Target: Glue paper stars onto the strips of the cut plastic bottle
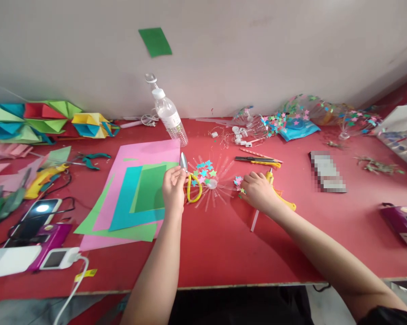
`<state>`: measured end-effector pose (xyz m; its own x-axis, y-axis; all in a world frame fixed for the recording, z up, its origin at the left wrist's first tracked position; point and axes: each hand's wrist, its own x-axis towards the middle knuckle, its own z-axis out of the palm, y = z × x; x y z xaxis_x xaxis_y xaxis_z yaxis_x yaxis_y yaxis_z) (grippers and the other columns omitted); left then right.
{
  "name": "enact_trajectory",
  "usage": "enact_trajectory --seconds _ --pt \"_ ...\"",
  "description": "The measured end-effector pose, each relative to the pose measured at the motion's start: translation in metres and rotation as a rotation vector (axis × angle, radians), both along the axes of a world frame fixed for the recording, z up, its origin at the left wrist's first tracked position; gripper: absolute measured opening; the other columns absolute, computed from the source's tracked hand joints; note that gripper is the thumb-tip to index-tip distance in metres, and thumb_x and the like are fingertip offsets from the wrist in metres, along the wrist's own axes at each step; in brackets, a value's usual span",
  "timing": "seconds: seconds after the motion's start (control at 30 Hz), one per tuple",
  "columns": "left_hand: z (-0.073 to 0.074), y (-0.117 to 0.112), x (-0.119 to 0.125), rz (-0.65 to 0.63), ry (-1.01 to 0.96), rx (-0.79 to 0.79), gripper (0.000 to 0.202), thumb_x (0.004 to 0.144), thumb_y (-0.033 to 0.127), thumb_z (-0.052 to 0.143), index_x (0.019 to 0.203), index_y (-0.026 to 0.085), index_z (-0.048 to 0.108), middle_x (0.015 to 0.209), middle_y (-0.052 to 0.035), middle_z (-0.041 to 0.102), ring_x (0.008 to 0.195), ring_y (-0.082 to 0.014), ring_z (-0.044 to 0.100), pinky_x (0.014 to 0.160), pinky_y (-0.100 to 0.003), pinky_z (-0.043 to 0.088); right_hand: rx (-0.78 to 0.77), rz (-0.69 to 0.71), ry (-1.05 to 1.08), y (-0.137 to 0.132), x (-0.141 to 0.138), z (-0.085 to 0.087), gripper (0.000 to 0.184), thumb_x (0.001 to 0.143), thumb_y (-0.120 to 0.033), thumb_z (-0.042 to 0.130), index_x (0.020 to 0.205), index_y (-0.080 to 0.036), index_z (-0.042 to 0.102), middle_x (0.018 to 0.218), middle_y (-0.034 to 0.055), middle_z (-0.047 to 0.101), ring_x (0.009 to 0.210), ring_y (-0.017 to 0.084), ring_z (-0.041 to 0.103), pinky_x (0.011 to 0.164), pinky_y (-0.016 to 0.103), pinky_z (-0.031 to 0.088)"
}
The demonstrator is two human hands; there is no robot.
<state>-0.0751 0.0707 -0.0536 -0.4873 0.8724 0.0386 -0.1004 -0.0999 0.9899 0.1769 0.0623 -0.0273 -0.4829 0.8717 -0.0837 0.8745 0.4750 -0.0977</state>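
Note:
My left hand (173,186) is closed around a pair of scissors with yellow handles (194,188), its metal blade pointing up. Just right of it lies a cut plastic bottle (212,183), its clear strips splayed out like rays around the neck. Small blue and green paper stars (205,169) sit on some of those strips. My right hand (259,190) bends down over a small pile of coloured stars (238,181), fingers together and fingertips partly hidden. Beside that hand rests a yellow glue gun (281,196), with a clear glue stick (254,221) below.
Coloured paper sheets (122,189) lie on the left. Behind them stands a plastic bottle (169,118). A box cutter (257,160) and a phone (328,172) are to the right. Star-covered bottle pieces (274,124) line the wall. Tools, chargers and cables crowd the far left.

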Motion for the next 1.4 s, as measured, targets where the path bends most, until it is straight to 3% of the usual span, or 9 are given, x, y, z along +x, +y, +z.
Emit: enact_trajectory --seconds 0.27,0.47,0.6,0.73,0.97,1.07,1.23,1.3,1.4 --pt "-0.006 0.001 -0.005 0.097 0.186 0.08 0.032 0.074 0.036 0.07 0.099 0.02 0.059 0.11 -0.0082 0.063 0.108 -0.0203 0.061 0.095 -0.033 0.048 0.021 -0.138 0.183 0.006 0.007 0.001 0.022 0.087 -0.018 0.052 0.073 -0.014 0.067 0.084 0.0121 0.067 0.083 0.022 0.058 0.07 0.032 0.034" --pt "0.024 -0.024 0.011 0.173 0.324 0.321 0.021 0.082 0.029 0.065 0.101 0.02 0.06 0.093 -0.0026 0.06 0.083 -0.0136 0.059 0.076 -0.026 0.05 -0.066 -0.361 0.593 0.002 0.027 0.029 0.025 0.091 -0.031 0.045 0.087 -0.016 0.065 0.077 0.0037 0.071 0.065 0.015 0.064 0.06 0.025 0.046" --pt "0.052 -0.054 0.037 -0.092 0.393 0.331 0.013 0.089 0.026 0.058 0.099 0.021 0.064 0.073 0.0004 0.061 0.062 -0.0113 0.057 0.06 -0.023 0.047 -0.467 -0.416 1.238 -0.009 0.025 0.048 0.023 0.078 -0.04 0.065 0.077 -0.017 0.063 0.07 0.0021 0.071 0.059 0.013 0.065 0.057 0.024 0.05" --pt "0.065 -0.074 0.065 -0.532 0.579 0.175 0.01 0.089 0.026 0.057 0.091 0.021 0.065 0.071 -0.0011 0.064 0.058 -0.0119 0.056 0.054 -0.023 0.043 -0.686 -0.343 1.345 -0.022 0.014 0.056 0.024 0.077 -0.039 0.069 0.08 -0.016 0.064 0.071 0.0024 0.073 0.059 0.011 0.066 0.06 0.024 0.051" --pt "0.061 -0.08 0.084 -0.634 0.409 0.043 0.014 0.09 0.029 0.056 0.08 0.02 0.061 0.064 0.0014 0.057 0.054 -0.0104 0.05 0.051 -0.022 0.041 -0.777 -0.19 1.367 -0.038 -0.001 0.057 0.03 0.081 -0.046 0.067 0.077 -0.016 0.064 0.062 -0.0017 0.065 0.055 0.01 0.061 0.059 0.025 0.052" --pt "0.064 -0.079 0.082 -0.653 0.332 0.028 0.016 0.089 0.028 0.057 0.075 0.02 0.06 0.063 0.0019 0.057 0.053 -0.0093 0.048 0.051 -0.021 0.04 -0.696 -0.117 1.201 -0.037 0.008 0.058 0.033 0.09 -0.046 0.055 0.079 -0.017 0.063 0.067 0.0004 0.067 0.058 0.011 0.063 0.063 0.027 0.051" --pt "0.066 -0.075 0.075 -0.55 0.348 0.043 0.017 0.087 0.029 0.06 0.073 0.02 0.06 0.061 0.0023 0.056 0.05 -0.0087 0.046 0.048 -0.021 0.039 -0.039 -0.288 0.251 -0.03 0.05 0.052 0.018 0.09 -0.03 0.055 0.097 -0.016 0.065 0.096 0.0105 0.07 0.088 0.023 0.064 0.071 0.031 0.043" --pt "0.065 -0.073 0.072 -0.508 0.363 0.055 0.016 0.086 0.03 0.061 0.073 0.02 0.061 0.061 0.0022 0.057 0.05 -0.0088 0.047 0.048 -0.021 0.04 -0.041 -0.284 0.008 -0.031 0.064 0.043 0.02 0.087 -0.027 0.057 0.102 -0.015 0.064 0.101 0.0119 0.068 0.094 0.025 0.063 0.073 0.031 0.043" --pt "0.065 -0.07 0.071 -0.46 0.355 0.061 0.015 0.083 0.03 0.064 0.072 0.02 0.061 0.06 0.0021 0.058 0.049 -0.0089 0.048 0.048 -0.021 0.041 -0.08 -0.29 -0.1 -0.036 0.072 0.028 0.027 0.083 -0.025 0.06 0.108 -0.014 0.062 0.103 0.0126 0.067 0.097 0.026 0.062 0.074 0.032 0.043"
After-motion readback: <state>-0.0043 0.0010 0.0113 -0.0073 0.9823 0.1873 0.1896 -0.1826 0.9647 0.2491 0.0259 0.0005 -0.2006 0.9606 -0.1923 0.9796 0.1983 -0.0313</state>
